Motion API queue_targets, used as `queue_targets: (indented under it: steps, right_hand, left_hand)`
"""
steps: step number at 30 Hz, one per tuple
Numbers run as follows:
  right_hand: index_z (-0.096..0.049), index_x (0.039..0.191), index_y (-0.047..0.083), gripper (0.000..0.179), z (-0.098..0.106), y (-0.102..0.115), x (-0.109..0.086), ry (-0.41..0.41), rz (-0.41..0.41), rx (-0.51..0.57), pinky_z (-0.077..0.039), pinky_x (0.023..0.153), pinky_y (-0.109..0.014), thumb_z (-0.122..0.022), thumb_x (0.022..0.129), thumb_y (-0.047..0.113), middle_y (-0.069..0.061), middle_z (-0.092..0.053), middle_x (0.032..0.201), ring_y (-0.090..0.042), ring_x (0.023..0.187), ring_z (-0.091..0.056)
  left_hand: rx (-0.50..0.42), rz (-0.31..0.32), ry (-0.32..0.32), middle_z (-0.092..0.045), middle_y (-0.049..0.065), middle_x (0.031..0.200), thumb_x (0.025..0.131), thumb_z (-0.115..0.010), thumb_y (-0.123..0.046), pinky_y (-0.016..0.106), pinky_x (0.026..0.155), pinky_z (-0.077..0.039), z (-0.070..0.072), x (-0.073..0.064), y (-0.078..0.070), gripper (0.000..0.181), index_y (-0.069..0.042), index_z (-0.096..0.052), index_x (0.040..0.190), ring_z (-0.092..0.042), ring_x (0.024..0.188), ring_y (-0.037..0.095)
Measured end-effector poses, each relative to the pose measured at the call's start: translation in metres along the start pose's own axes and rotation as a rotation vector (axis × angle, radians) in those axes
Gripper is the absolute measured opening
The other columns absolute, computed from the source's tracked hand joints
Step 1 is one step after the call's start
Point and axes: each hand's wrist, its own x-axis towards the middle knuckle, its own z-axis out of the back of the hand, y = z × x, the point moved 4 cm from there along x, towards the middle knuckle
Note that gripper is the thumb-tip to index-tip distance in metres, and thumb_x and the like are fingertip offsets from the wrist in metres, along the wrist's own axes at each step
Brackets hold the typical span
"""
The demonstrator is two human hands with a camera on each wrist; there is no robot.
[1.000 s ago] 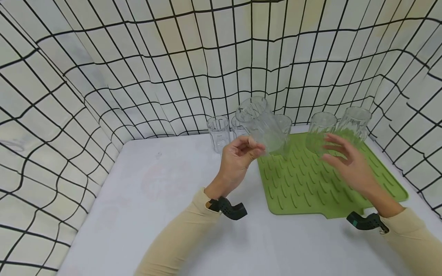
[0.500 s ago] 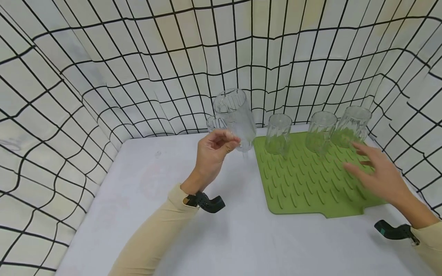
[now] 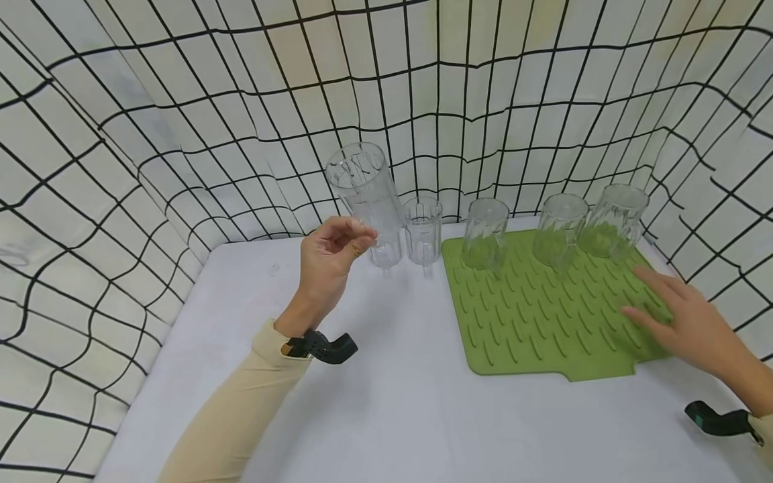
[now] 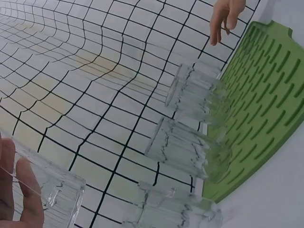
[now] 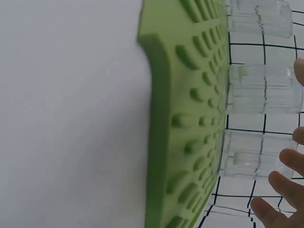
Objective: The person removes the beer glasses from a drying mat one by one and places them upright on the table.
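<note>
My left hand (image 3: 331, 258) pinches a clear glass mug (image 3: 360, 176) at its handle side, the handle mostly hidden by the fingers. The mug leans to the left above the table, its ribbed wall close to the fingers (image 4: 29, 190) in the left wrist view. It overlaps another glass mug (image 3: 386, 253) standing behind it. Just right of that stands a further mug (image 3: 423, 231) on the white table. Over the right part of a green drying mat (image 3: 531, 322), my right hand (image 3: 685, 325) is spread with nothing in it.
Three glass mugs, one of them the mug (image 3: 558, 231) in the middle, stand along the mat's back edge. A black wire grid (image 3: 459, 121) over white sheeting rises behind and beside the white table (image 3: 386, 416).
My left hand has carried the mug leftward from over the mat's left edge, uncovering the mugs behind. My right hand has drawn away from the mat's mugs, to the right and nearer.
</note>
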Motion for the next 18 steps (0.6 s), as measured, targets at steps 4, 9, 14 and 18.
queue_targets:
  steps: [4,9,14,18]
  right_hand:
    - [-0.025,0.164,0.006,0.088,-0.008,-0.01,-0.006,0.059,0.04,-0.023,-0.025,0.115,-0.079,-0.073,0.096,0.034,-0.03,-0.023,0.168,-0.06,0.148,-0.027]
    - [-0.021,0.164,0.005,0.091,-0.016,-0.018,-0.014,0.115,0.073,-0.092,-0.015,0.122,-0.076,-0.072,0.097,0.039,-0.029,-0.013,0.171,-0.055,0.156,-0.015]
    - [-0.017,0.166,0.008,0.093,-0.022,-0.025,-0.019,0.193,0.026,-0.113,-0.017,0.114,-0.084,-0.068,0.098,0.046,-0.031,-0.007,0.171,-0.057,0.156,-0.006]
    - [-0.016,0.166,0.008,0.092,-0.026,-0.029,-0.021,0.234,0.025,-0.11,-0.016,0.112,-0.086,-0.066,0.099,0.047,-0.034,-0.008,0.169,-0.062,0.154,-0.004]
  left_hand:
    - [0.054,-0.004,-0.011,-0.073,-0.01,0.097,0.089,-0.071,0.011,0.022,0.089,-0.063,0.014,0.001,-0.001,0.035,-0.023,-0.07,0.095,-0.073,0.094,0.005]
    - [0.076,0.0,-0.03,-0.073,-0.008,0.097,0.089,-0.07,0.013,0.021,0.089,-0.062,0.032,0.001,0.003,0.033,-0.02,-0.07,0.095,-0.073,0.094,0.006]
    - [0.077,-0.012,-0.052,-0.073,-0.007,0.097,0.089,-0.07,0.014,0.02,0.088,-0.062,0.048,0.0,0.009,0.032,-0.017,-0.07,0.096,-0.073,0.094,0.007]
    - [0.103,-0.009,-0.079,-0.073,-0.006,0.097,0.089,-0.07,0.013,0.02,0.088,-0.062,0.06,-0.001,0.013,0.027,-0.012,-0.07,0.097,-0.073,0.094,0.008]
